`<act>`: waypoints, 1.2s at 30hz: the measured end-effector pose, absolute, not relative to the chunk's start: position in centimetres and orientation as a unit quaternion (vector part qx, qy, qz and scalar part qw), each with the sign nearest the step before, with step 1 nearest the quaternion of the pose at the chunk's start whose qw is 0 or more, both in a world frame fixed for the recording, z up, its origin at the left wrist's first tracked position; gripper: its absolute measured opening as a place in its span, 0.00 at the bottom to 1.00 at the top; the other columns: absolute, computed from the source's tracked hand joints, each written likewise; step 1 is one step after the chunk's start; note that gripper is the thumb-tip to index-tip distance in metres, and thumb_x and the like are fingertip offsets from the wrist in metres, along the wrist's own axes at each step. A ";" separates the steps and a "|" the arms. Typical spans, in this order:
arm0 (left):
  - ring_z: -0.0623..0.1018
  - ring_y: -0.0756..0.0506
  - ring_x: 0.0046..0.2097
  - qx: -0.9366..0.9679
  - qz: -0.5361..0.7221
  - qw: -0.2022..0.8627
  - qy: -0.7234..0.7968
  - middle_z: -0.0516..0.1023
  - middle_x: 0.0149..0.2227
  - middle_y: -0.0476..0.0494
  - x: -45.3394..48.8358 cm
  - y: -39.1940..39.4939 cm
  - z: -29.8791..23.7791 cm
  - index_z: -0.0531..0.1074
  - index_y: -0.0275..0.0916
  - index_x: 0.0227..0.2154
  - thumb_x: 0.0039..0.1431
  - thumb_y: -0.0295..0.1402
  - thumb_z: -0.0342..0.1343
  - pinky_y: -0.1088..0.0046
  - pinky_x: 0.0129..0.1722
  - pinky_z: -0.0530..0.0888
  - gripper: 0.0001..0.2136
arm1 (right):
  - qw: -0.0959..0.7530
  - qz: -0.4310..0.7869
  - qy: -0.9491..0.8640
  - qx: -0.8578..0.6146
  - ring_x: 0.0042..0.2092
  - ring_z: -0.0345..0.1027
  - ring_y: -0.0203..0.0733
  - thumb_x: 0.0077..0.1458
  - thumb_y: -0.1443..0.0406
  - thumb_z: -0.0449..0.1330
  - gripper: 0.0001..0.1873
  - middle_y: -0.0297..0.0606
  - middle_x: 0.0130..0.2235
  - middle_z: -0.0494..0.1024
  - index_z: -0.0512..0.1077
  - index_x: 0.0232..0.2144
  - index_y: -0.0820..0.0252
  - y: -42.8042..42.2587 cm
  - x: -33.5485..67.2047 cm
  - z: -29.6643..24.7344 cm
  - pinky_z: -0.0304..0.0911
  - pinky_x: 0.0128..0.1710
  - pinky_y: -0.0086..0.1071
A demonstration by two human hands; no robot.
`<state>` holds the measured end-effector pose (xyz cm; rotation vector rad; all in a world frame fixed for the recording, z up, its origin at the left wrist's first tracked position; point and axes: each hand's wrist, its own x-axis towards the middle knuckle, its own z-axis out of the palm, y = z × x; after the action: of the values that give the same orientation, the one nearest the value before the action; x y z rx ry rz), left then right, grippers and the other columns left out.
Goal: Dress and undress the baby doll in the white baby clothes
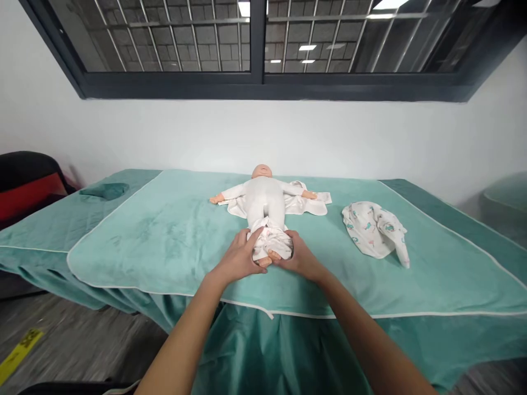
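Note:
A baby doll (264,197) with a white cloth body lies on its back, head toward the wall and feet toward me. White patterned baby pants (272,241) are bunched around its lower legs, with the feet poking out at the near end. My left hand (242,255) grips the left side of the pants, thumb on top. On the other side my right hand (300,257) grips the pants in the same way. A white garment (307,205) lies spread beneath the doll's back and arms. To the right rests a crumpled white printed baby garment (373,227).
A teal padded sheet (144,241) covers the bed, its white-piped edge close to me. At the left lies a small teal cushion (105,190), beside a black and red chair (31,186). Behind the bed stand a white wall (185,134) and a barred window.

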<state>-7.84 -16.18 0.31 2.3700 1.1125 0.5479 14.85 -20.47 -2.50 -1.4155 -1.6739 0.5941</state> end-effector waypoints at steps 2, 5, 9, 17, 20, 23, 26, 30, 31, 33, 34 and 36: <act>0.65 0.33 0.60 0.867 0.213 0.206 0.400 0.60 0.58 0.37 -7.4 -16.2 0.2 0.51 0.49 0.69 0.44 0.39 0.69 0.55 0.58 0.68 0.49 | 0.425 0.249 -0.659 -0.569 0.49 0.70 0.48 0.46 0.49 0.69 0.37 0.45 0.49 0.74 0.62 0.52 0.59 -20.6 14.7 -2.4 0.66 0.49 0.41; 0.67 0.35 0.57 0.865 0.241 0.187 0.399 0.65 0.54 0.37 -6.9 -16.3 -0.3 0.55 0.46 0.67 0.50 0.38 0.65 0.55 0.58 0.68 0.42 | 0.416 0.252 -0.641 -0.593 0.43 0.71 0.44 0.48 0.47 0.66 0.32 0.40 0.44 0.76 0.64 0.48 0.57 -20.7 14.6 -2.1 0.66 0.45 0.38; 0.69 0.37 0.56 0.854 0.282 0.209 0.385 0.71 0.52 0.38 -6.6 -16.7 -0.7 0.62 0.42 0.63 0.56 0.38 0.60 0.57 0.58 0.68 0.31 | 0.400 0.281 -0.625 -0.609 0.38 0.69 0.42 0.48 0.46 0.64 0.25 0.33 0.36 0.76 0.68 0.40 0.56 -20.7 14.8 -0.8 0.65 0.41 0.36; 0.75 0.39 0.53 0.775 0.231 0.437 0.394 0.75 0.55 0.48 -7.5 -17.9 4.2 0.71 0.46 0.53 0.51 0.39 0.65 0.64 0.55 0.71 0.24 | 0.352 0.598 -0.523 -0.495 0.38 0.71 0.43 0.42 0.54 0.72 0.27 0.39 0.40 0.80 0.77 0.43 0.61 -21.7 16.9 3.3 0.64 0.37 0.33; 0.76 0.39 0.53 0.738 0.179 0.534 0.372 0.77 0.53 0.46 -8.0 -18.4 6.6 0.72 0.43 0.54 0.51 0.40 0.65 0.66 0.52 0.72 0.26 | 0.321 0.691 -0.477 -0.438 0.40 0.72 0.43 0.45 0.55 0.71 0.25 0.41 0.41 0.80 0.78 0.44 0.62 -22.5 17.4 4.2 0.65 0.39 0.33; 0.76 0.39 0.52 0.710 0.130 0.601 0.343 0.79 0.50 0.47 -8.5 -18.6 8.1 0.73 0.42 0.54 0.49 0.36 0.64 0.67 0.51 0.72 0.26 | 0.279 0.715 -0.482 -0.422 0.39 0.72 0.42 0.46 0.57 0.71 0.22 0.40 0.39 0.80 0.78 0.42 0.62 -23.5 17.8 5.5 0.65 0.40 0.33; 0.76 0.39 0.51 0.714 0.074 0.629 0.297 0.79 0.49 0.48 -9.2 -18.3 9.2 0.75 0.42 0.51 0.46 0.32 0.64 0.67 0.50 0.73 0.26 | 0.207 0.680 -0.560 -0.426 0.41 0.73 0.45 0.46 0.56 0.70 0.21 0.38 0.40 0.81 0.78 0.42 0.59 -24.0 18.2 7.6 0.66 0.41 0.35; 0.77 0.38 0.49 0.738 -0.007 0.632 0.236 0.79 0.49 0.45 -9.8 -17.3 11.7 0.76 0.41 0.51 0.49 0.37 0.66 0.68 0.47 0.74 0.24 | 0.131 0.567 -0.689 -0.431 0.38 0.72 0.45 0.44 0.56 0.70 0.18 0.34 0.36 0.80 0.79 0.39 0.55 -23.5 18.5 11.3 0.63 0.35 0.32; 0.77 0.39 0.48 0.753 -0.036 0.620 0.217 0.79 0.48 0.44 -9.7 -17.1 12.5 0.76 0.42 0.50 0.51 0.39 0.64 0.68 0.46 0.74 0.22 | 0.117 0.535 -0.714 -0.437 0.36 0.71 0.44 0.44 0.55 0.70 0.18 0.33 0.35 0.79 0.79 0.38 0.54 -23.3 18.5 12.2 0.61 0.33 0.32; 0.77 0.41 0.45 0.793 -0.088 0.572 0.190 0.80 0.45 0.45 -9.3 -17.0 14.3 0.78 0.43 0.47 0.58 0.44 0.60 0.71 0.43 0.73 0.17 | 0.077 0.465 -0.758 -0.451 0.33 0.70 0.43 0.43 0.54 0.71 0.17 0.33 0.34 0.79 0.79 0.36 0.52 -22.9 18.3 14.0 0.58 0.30 0.32; 0.77 0.42 0.42 0.815 -0.105 0.538 0.186 0.80 0.43 0.46 -9.0 -17.1 15.0 0.79 0.43 0.44 0.60 0.46 0.57 0.72 0.41 0.72 0.16 | 0.054 0.426 -0.778 -0.459 0.32 0.69 0.43 0.43 0.52 0.70 0.17 0.34 0.33 0.79 0.79 0.36 0.52 -22.7 18.2 14.8 0.57 0.29 0.32; 0.74 0.45 0.35 0.849 -0.112 0.472 0.209 0.78 0.36 0.47 -8.2 -17.3 16.4 0.79 0.42 0.36 0.63 0.48 0.52 0.74 0.35 0.70 0.17 | 0.009 0.355 -0.805 -0.475 0.30 0.67 0.42 0.45 0.49 0.68 0.18 0.35 0.32 0.78 0.78 0.34 0.52 -22.5 17.7 16.1 0.54 0.28 0.33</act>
<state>-8.18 -17.34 16.40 2.0801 0.5108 -0.2741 17.72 -22.54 16.12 -1.4834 -2.5156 1.1090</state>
